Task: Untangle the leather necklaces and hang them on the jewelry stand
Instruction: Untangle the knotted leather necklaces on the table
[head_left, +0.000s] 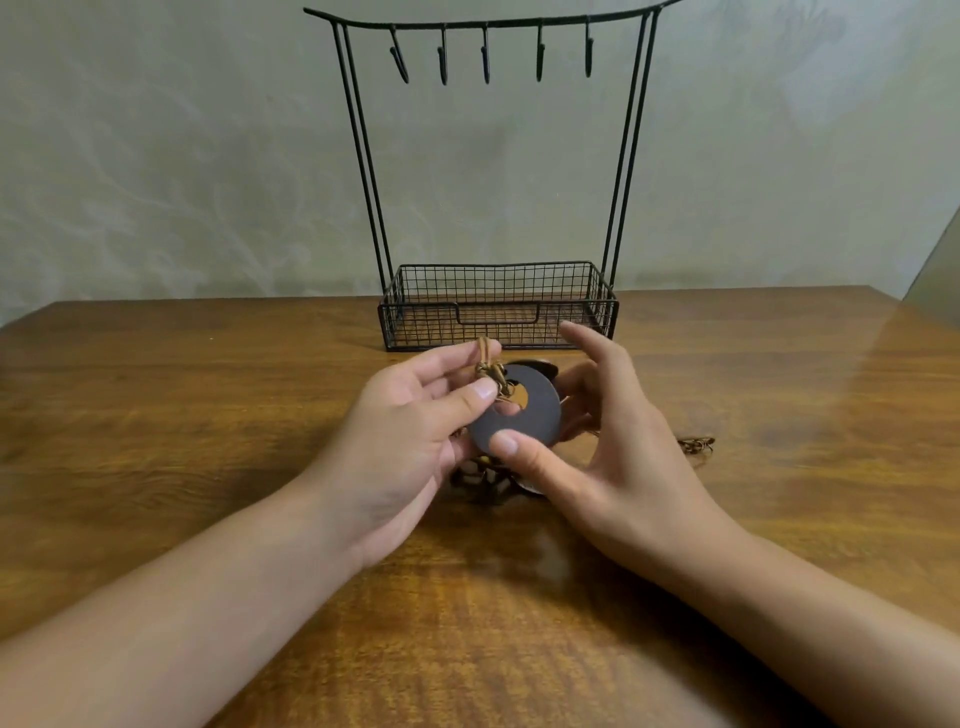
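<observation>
- The jewelry stand (497, 171) is black wire, upright at the far edge of the wooden table (208, 405), in front of a pale wall (156, 156)
- Its top bar carries five hooks (486, 57), and all five hang bare; at its foot is a wire mesh basket (497, 304)
- Just in front of this basket, both hands are raised a little over the table, close together
- The left hand (410, 431) pinches a tan leather cord (488, 364) between the thumb and the forefinger, at the wrapped knot where the cord meets the pendant
- The grey ring-shaped pendant (519, 415) is a flat disc with an off-centre hole, and it stands between the two hands
- The right hand (608, 441) holds the lower rim of this pendant, the thumb pressing on the front and fingers behind; its forefinger is stretched out toward the basket
- Under the hands, a dark tangle of cords (483, 483) lies on the table, partly hidden
- A small cord bundle (696, 445) lies on the table to the right of the right hand, nearer to the viewer than the stand
</observation>
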